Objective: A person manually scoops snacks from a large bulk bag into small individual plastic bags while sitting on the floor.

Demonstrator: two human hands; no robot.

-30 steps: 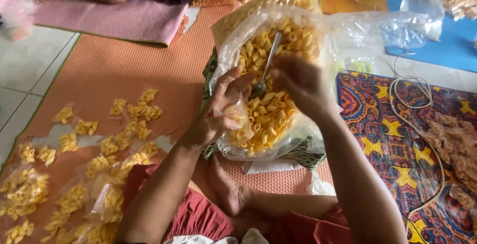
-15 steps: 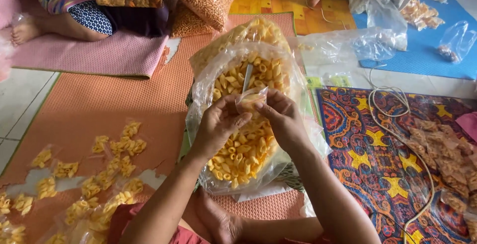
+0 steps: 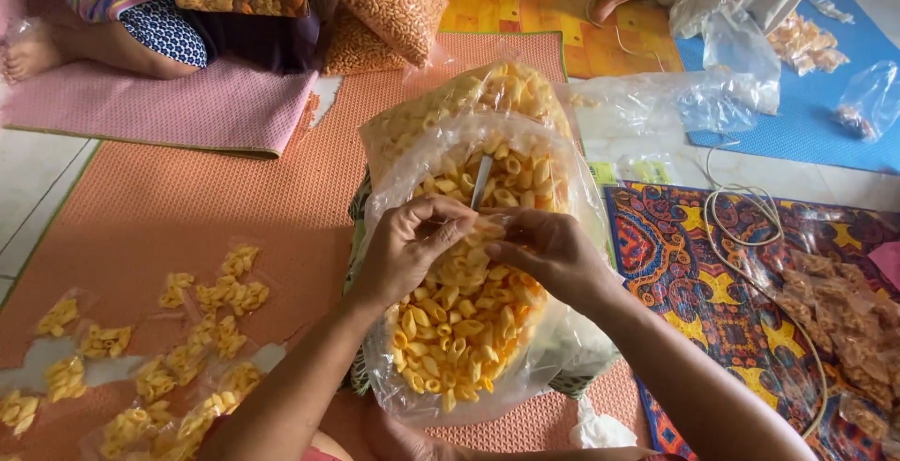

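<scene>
Both hands sat over the big clear bag of yellow snacks (image 3: 469, 330), meeting at frame centre. Left hand (image 3: 408, 250) at 9 o'clock of the small packet (image 3: 486, 233), fingers curled and pinching its edge; right hand (image 3: 553, 255) at 3 o'clock, also pinched shut on it — packet held between the two, just above the loose snacks. A metal spoon (image 3: 481, 181) stuck up in the bag at 12 o'clock of the hands. Filled small packets (image 3: 159, 367) lay on the orange mat (image 3: 187, 208) at 8 o'clock — well apart.
</scene>
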